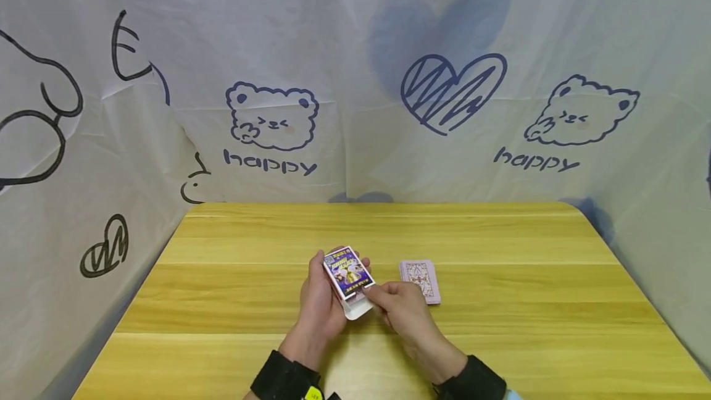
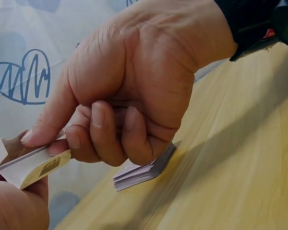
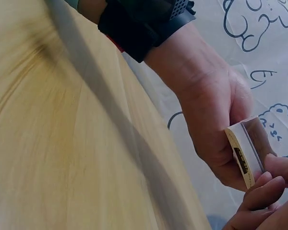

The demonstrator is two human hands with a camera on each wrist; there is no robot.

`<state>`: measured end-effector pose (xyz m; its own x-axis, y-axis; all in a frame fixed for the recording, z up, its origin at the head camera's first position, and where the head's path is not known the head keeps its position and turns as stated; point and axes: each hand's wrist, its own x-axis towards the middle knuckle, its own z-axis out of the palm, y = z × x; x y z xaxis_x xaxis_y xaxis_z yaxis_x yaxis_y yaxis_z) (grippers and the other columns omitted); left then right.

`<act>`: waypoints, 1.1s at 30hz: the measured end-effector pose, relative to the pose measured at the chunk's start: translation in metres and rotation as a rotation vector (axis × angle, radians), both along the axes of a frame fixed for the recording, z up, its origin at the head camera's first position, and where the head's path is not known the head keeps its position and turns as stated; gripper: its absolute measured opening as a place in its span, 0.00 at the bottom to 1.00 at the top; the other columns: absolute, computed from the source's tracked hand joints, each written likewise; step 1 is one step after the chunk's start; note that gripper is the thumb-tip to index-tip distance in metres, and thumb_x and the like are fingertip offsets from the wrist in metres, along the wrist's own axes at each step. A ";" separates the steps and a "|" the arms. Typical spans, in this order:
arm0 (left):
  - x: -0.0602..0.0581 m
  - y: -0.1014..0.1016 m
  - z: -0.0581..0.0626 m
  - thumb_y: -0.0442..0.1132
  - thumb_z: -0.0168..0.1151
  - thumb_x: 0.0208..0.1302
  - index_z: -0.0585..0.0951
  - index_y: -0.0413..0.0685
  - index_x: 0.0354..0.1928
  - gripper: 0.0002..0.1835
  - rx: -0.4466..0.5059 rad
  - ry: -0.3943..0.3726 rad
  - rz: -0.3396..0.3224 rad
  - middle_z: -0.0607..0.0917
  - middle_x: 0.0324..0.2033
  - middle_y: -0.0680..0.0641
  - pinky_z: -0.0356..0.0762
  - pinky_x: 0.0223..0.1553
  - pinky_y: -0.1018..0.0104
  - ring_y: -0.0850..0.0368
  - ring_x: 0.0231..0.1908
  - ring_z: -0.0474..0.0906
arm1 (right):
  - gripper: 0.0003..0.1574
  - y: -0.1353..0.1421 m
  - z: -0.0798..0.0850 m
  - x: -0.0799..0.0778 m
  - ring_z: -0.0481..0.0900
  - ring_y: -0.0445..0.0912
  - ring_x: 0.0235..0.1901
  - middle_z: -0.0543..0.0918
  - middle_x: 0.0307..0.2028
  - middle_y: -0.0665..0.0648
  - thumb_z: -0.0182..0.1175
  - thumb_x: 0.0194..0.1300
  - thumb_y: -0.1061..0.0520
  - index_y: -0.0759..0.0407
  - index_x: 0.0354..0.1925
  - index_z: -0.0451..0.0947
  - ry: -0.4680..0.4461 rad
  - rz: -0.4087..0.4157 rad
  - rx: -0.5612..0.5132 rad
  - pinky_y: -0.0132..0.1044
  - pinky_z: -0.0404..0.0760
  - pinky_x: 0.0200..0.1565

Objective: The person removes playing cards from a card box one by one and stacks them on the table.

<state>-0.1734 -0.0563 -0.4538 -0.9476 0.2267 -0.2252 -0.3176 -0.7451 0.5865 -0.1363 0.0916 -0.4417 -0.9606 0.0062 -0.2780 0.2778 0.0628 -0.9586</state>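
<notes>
My left hand [image 1: 322, 307] holds a playing-card box [image 1: 349, 271] from below, thumb along its left side. The box has a purple and yellow picture on its face. Its white flap [image 1: 358, 307] stands out at the end nearest me. My right hand [image 1: 408, 310] pinches that open end between thumb and index finger. In the left wrist view, pale card edges [image 2: 26, 157] show inside the box; whether the right fingers grip cards or just the box is hard to tell. Beyond the right hand lies a pink-backed deck of cards [image 1: 420, 276], face down.
Both hands are above a wooden table [image 1: 222, 301]. Behind it hangs a white cloth [image 1: 355, 36] with drawn bears and hearts. Black bands [image 1: 472, 381] are strapped round both wrists.
</notes>
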 end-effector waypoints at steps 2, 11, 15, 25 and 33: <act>0.000 0.001 0.000 0.59 0.29 0.76 0.58 0.49 0.68 0.29 -0.002 0.002 0.001 0.67 0.63 0.38 0.77 0.55 0.49 0.43 0.58 0.73 | 0.18 0.000 0.001 0.001 0.61 0.39 0.13 0.70 0.13 0.48 0.66 0.60 0.53 0.66 0.23 0.77 0.004 -0.016 -0.003 0.28 0.58 0.14; -0.002 -0.003 0.000 0.59 0.32 0.76 0.61 0.49 0.66 0.28 0.011 0.022 0.018 0.66 0.64 0.35 0.77 0.56 0.50 0.42 0.57 0.74 | 0.13 0.002 -0.008 0.000 0.67 0.39 0.16 0.73 0.15 0.49 0.68 0.55 0.57 0.65 0.28 0.77 0.020 0.018 -0.127 0.28 0.65 0.17; -0.003 -0.006 -0.001 0.60 0.31 0.76 0.61 0.50 0.66 0.28 0.021 0.023 0.016 0.67 0.62 0.37 0.76 0.57 0.50 0.42 0.57 0.73 | 0.12 0.001 -0.005 0.000 0.68 0.40 0.17 0.73 0.17 0.49 0.67 0.54 0.60 0.69 0.33 0.77 0.021 0.054 -0.145 0.28 0.66 0.17; -0.003 -0.005 0.000 0.59 0.31 0.76 0.61 0.50 0.66 0.28 0.025 0.021 -0.012 0.67 0.62 0.37 0.76 0.57 0.50 0.42 0.59 0.72 | 0.17 0.002 -0.006 0.000 0.66 0.40 0.17 0.75 0.18 0.51 0.68 0.58 0.51 0.65 0.27 0.77 0.007 0.019 -0.096 0.30 0.64 0.18; -0.007 -0.012 0.002 0.59 0.31 0.76 0.62 0.48 0.65 0.28 0.023 0.010 0.031 0.71 0.60 0.36 0.71 0.61 0.48 0.40 0.58 0.72 | 0.14 0.005 -0.002 0.000 0.67 0.40 0.19 0.77 0.21 0.50 0.66 0.51 0.63 0.70 0.37 0.77 0.023 0.145 -0.083 0.30 0.64 0.19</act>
<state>-0.1808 -0.0682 -0.4520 -0.9564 0.2020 -0.2109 -0.2883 -0.7681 0.5717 -0.1364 0.0968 -0.4440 -0.9558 -0.1548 -0.2499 0.2498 0.0205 -0.9681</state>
